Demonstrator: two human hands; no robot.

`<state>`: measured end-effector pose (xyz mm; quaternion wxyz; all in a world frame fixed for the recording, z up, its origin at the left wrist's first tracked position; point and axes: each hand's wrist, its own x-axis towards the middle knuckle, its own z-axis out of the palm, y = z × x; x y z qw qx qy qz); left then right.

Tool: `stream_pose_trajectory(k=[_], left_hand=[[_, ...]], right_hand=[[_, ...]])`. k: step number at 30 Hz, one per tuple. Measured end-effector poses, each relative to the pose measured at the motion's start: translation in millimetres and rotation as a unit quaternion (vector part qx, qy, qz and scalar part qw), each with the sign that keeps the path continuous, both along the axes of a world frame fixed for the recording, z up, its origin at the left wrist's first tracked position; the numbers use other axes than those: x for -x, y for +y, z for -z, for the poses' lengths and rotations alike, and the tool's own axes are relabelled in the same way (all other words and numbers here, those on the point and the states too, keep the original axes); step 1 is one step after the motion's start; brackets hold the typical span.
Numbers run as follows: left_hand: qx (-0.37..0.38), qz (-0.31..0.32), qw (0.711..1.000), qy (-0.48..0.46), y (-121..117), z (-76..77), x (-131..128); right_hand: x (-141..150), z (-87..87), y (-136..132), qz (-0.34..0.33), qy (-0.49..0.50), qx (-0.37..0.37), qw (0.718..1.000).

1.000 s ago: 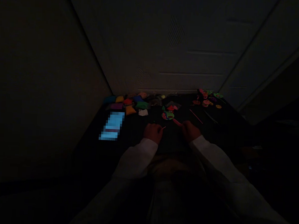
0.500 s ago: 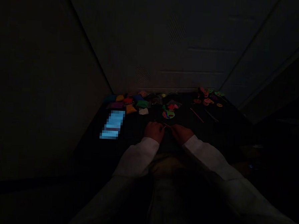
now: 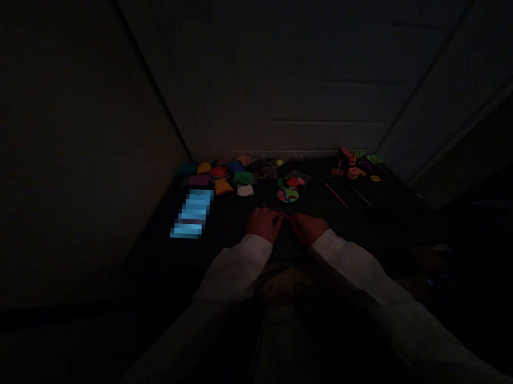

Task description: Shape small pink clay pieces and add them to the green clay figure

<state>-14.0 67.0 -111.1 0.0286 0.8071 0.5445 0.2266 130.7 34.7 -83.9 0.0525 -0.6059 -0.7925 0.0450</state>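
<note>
The right hand (image 3: 310, 228) grasps a slim pink tool (image 3: 285, 216) that reaches toward the left hand (image 3: 264, 223), which is curled; what it grips cannot be told. The tool spans the gap between the 2, near a decorated green disc (image 3: 287, 195) on the dark table (image 3: 229, 222).

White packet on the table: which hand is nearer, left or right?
Left. The left hand is on the near side of the white packet, slightly right of it; the right hand is farther right.
</note>
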Motion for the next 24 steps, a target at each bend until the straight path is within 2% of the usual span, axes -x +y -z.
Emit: stream_pose_trajectory(k=[8,17,24], left_hand=[[0.003,-0.004,1.000,-0.002,-0.1,1.0,0.7],[0.009,-0.024,0.999,-0.019,-1.1,2.2,4.5],[0.004,-0.030,0.999,-0.038,-4.8,-0.4,8.5]], right_hand=[[0.5,0.7,-3.4,-0.004,0.001,-0.009,1.000],[-2.7,6.2,-3.4,0.020,0.041,-0.028,0.999],[-5.6,7.5,-4.8,0.004,0.067,-0.039,0.997]])
